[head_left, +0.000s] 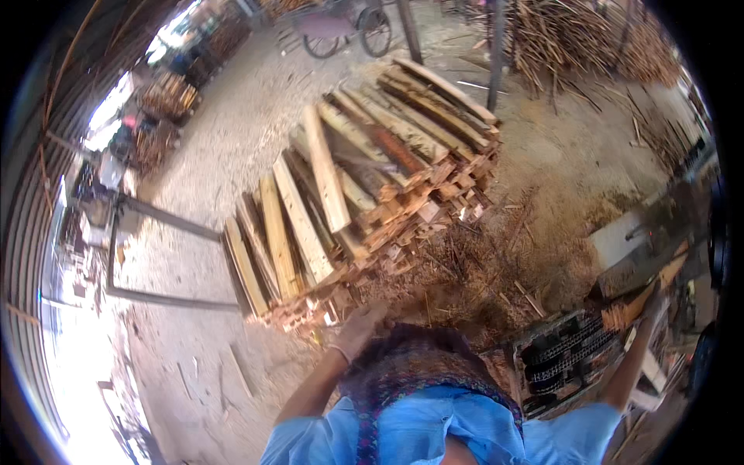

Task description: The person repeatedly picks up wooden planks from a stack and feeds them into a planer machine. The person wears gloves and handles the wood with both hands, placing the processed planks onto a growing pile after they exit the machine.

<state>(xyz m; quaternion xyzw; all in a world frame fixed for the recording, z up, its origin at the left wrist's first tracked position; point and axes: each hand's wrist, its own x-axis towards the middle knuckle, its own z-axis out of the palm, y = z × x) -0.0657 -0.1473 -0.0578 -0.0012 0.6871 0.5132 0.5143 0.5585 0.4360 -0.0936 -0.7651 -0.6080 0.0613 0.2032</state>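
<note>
Two bare hands show, with one board, one stack of planks, one machine, one cart with two wheels in sight and two upright posts. The left hand (356,332) is blurred just beside the near edge of the stack (322,182); how far its fingers are bent, and whether they hold anything, I cannot tell. The right hand (655,308) is at the board (625,313), out to the right by the machine (566,360) — its fingers are too small and blurred to show how closed they are. Roughly a dozen planks lie across the stack's top, too overlapped for a sure count.

The floor (186,174) is pale and dusty, with chips and splinters thickest between stack and machine. A ribbed wall (27,225) runs down the left; sticks (562,43) are heaped at the upper right.

The stack's near ends are ragged, one post (496,58) standing close to its far right corner. Bare floor opens beyond the stack toward the cart (333,27) — and right of it, toward the sticks.
</note>
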